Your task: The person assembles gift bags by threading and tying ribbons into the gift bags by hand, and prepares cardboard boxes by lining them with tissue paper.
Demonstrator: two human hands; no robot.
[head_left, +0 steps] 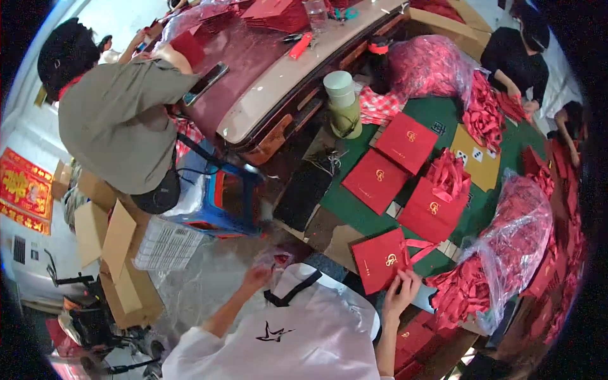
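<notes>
My right hand (404, 292) has its fingers bent at the lower right edge of a red paper gift bag (373, 263) with gold print. A red ribbon handle (419, 248) trails from that bag toward the right. Over on the left, my left hand (256, 277) is closed at the edge of a crumpled piece of clear plastic (271, 258) with something small and red in it. Another red gift bag (430, 212) with a ribbon handle lies beyond the right hand. Two flat red bags (375, 182) (406, 142) rest farther back on the green table top (335, 218).
Plastic sacks of red ribbons (506, 247) (427, 66) crowd the table's right and far sides. A green lidded cup (342, 104) stands at its far left. Blue stools (231, 196) and cardboard boxes (123, 272) are at left. Co-workers (126, 114) (522, 66) sit nearby.
</notes>
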